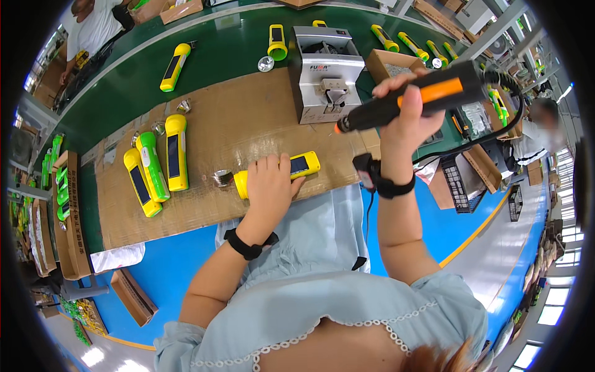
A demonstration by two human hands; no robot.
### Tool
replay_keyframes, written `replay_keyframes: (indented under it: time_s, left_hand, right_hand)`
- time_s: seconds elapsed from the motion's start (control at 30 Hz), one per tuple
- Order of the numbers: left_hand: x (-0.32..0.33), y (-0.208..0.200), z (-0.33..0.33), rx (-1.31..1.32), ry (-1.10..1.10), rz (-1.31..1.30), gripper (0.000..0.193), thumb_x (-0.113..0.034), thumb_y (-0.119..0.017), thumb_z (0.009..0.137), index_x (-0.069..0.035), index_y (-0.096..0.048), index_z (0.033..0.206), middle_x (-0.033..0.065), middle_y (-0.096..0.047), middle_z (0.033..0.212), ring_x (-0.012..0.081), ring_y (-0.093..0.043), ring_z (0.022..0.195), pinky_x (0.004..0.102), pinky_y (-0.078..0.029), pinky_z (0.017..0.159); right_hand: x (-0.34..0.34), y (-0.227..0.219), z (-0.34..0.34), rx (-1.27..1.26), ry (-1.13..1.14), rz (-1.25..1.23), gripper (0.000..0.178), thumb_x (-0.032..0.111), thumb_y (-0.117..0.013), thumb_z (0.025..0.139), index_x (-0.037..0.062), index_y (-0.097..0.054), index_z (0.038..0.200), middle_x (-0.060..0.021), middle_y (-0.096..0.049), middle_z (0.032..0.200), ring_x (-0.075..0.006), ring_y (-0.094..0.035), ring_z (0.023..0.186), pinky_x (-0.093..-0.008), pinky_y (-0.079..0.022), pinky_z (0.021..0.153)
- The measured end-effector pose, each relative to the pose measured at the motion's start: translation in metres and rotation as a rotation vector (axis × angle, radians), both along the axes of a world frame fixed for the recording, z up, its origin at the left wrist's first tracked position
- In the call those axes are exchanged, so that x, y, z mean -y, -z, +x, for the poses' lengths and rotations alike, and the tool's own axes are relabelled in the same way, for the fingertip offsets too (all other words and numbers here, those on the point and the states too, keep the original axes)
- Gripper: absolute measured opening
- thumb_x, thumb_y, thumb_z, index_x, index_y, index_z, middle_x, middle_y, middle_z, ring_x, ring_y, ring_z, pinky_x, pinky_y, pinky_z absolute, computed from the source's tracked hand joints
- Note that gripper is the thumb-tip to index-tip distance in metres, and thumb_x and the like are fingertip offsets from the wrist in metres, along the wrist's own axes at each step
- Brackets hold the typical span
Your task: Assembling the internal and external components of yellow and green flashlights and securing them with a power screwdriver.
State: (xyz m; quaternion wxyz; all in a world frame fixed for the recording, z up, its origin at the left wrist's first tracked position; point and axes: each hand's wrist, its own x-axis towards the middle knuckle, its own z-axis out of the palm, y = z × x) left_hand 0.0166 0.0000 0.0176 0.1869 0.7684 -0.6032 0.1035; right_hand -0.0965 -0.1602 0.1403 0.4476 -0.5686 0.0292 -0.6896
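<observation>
Yellow flashlight [304, 164] beneath left hand [269, 183]

A dark green bench [226, 54] bears a brown cardboard sheet [242, 118]; three yellow-and-green flashlights [152, 166] lie toward its nine o'clock, a boxy silver machine [328, 74] toward one.

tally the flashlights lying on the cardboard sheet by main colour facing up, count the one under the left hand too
yellow flashlights: 3
green flashlight: 1
total: 4
</observation>
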Motion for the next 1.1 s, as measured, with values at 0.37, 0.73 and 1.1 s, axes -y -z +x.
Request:
replay_keyframes:
  time_s: [0.37,0.73,1.1]
  left_hand:
    - [0.031,0.004,-0.009,-0.357,0.202,-0.109,0.042,-0.019,-0.074,0.066,-0.003,-0.060,0.102,0.0137,-0.055,0.099,0.0315,-0.054,0.093,0.0397,-0.046,0.080]
    - [0.029,0.006,-0.009,-0.360,0.186,-0.157,0.042,-0.018,-0.074,0.062,-0.004,-0.060,0.099,0.0116,-0.052,0.094,0.0287,-0.051,0.091,0.0386,-0.045,0.077]
    - [0.029,0.004,-0.011,-0.360,0.094,-0.104,0.041,-0.020,-0.077,0.059,-0.008,-0.061,0.095,0.0107,-0.052,0.094,0.0293,-0.053,0.089,0.0393,-0.045,0.075]
  right_hand:
    - [0.059,-0.010,0.045,-0.197,0.179,0.021,0.025,0.008,-0.068,0.081,0.0012,-0.046,0.090,-0.0071,-0.059,0.067,-0.0140,-0.058,0.054,-0.0244,-0.046,0.052]
    - [0.005,0.008,0.011,-0.253,-0.206,0.157,0.032,0.022,-0.061,0.086,-0.0019,-0.047,0.104,-0.0128,-0.055,0.072,-0.0220,-0.057,0.059,-0.0344,-0.049,0.055]
    - [-0.007,0.022,0.017,-0.249,-0.232,0.142,0.032,0.018,-0.060,0.087,-0.0021,-0.046,0.107,-0.0125,-0.056,0.074,-0.0219,-0.057,0.062,-0.0338,-0.049,0.058]
